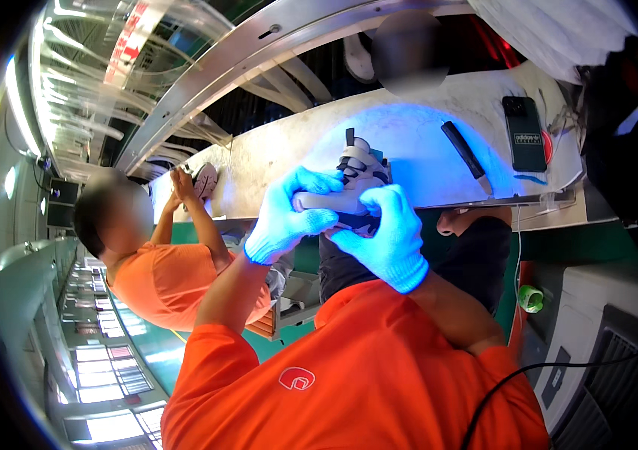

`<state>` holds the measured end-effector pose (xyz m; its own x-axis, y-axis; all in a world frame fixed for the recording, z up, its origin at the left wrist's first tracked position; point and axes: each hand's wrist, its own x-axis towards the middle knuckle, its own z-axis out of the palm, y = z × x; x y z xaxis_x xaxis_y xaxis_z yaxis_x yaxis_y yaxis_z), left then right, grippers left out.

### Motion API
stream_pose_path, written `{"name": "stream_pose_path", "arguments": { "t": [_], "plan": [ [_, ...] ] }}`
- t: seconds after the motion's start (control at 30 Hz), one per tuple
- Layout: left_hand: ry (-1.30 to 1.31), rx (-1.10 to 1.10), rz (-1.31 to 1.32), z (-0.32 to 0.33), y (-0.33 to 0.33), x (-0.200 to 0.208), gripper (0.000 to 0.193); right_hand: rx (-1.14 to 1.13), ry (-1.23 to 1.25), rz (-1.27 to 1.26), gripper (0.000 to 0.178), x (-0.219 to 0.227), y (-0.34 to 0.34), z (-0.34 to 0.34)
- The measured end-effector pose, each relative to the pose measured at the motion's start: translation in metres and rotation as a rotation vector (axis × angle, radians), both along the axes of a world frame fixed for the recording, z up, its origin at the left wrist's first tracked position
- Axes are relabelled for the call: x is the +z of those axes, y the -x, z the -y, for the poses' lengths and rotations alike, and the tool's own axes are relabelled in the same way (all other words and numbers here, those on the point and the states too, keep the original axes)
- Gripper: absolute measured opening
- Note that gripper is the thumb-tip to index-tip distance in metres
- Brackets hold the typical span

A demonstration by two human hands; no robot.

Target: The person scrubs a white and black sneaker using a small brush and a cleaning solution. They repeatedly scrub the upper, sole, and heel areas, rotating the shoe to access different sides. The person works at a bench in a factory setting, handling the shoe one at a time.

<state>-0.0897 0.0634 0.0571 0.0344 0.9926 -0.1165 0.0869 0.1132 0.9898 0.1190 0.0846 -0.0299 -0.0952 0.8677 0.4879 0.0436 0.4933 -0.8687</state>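
Note:
A grey and dark sneaker with dark laces and a pull loop is held over the near edge of the pale bench, lit by blue light. Its toe is toward me. My left hand, in a knitted glove glowing blue, grips the toe and side of the sole, with fingers on top and thumb below. On the other side my right hand, gloved alike, closes round the sneaker, fingers bent on its upper and thumb underneath. The palms hide part of the shoe.
To the right on the bench lie a dark marker-like tool and a black phone. At left a co-worker in orange handles another shoe. A metal rail runs behind; a grey cabinet stands lower right.

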Motion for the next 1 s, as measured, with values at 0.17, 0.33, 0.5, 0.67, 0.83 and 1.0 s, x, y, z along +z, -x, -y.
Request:
{"name": "stream_pose_path", "arguments": {
  "t": [0.17, 0.33, 0.5, 0.67, 0.83, 1.0],
  "plan": [
    [-0.027, 0.01, -0.085, -0.007, -0.007, 0.009, 0.042, 0.078, 0.219, -0.097, 0.059, -0.024, -0.001, 0.02],
    [-0.017, 0.002, -0.062, -0.012, -0.004, 0.008, 0.041, 0.086, -0.099, -0.172, 0.049, -0.011, -0.004, 0.022],
    [0.0, -0.008, -0.041, -0.013, 0.006, 0.002, 0.044, 0.129, 0.08, -0.206, 0.046, -0.023, 0.003, 0.003],
    [0.024, 0.02, 0.001, -0.013, 0.009, 0.001, 0.044, 0.144, 0.0, -0.195, 0.047, -0.02, 0.002, -0.003],
    [0.01, 0.019, 0.026, -0.013, 0.015, -0.004, 0.044, 0.146, 0.035, -0.155, 0.049, -0.024, 0.009, -0.003],
    [-0.007, 0.015, 0.059, -0.013, 0.022, -0.007, 0.042, 0.139, 0.036, -0.119, 0.051, -0.023, 0.014, -0.006]
  ]
}}
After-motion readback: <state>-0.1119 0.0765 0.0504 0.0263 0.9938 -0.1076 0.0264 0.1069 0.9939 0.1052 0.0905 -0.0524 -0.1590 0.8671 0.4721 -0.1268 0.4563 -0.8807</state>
